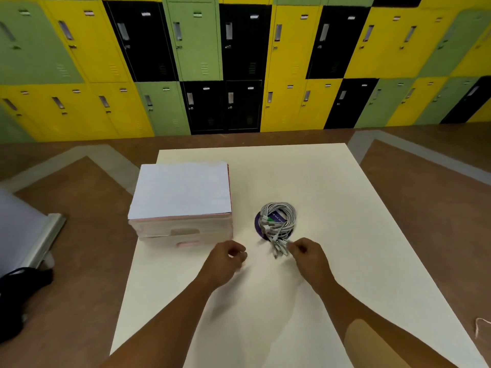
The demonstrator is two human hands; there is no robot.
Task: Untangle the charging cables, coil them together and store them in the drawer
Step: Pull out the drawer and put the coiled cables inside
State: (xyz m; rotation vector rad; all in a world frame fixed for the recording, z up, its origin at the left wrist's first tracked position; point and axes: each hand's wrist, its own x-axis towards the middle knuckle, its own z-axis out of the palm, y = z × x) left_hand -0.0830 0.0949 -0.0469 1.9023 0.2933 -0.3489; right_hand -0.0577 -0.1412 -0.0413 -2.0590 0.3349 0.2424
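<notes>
White coiled cables (pixel 277 221) lie just beyond both grips; right grip (pixel 305 252) pinches their ends.

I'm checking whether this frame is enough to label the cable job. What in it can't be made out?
Head view only:
- Cables: strands overlap; count and tangling unreadable.
- Purple disc under them: mostly covered, its print too small.
- Drawer box: drawers look shut, contents hidden.
- Right hand: fingertips at the plug ends, grip unclear.
- Left hand: curled; palm hidden.
- Black object: cut by left edge.
</notes>
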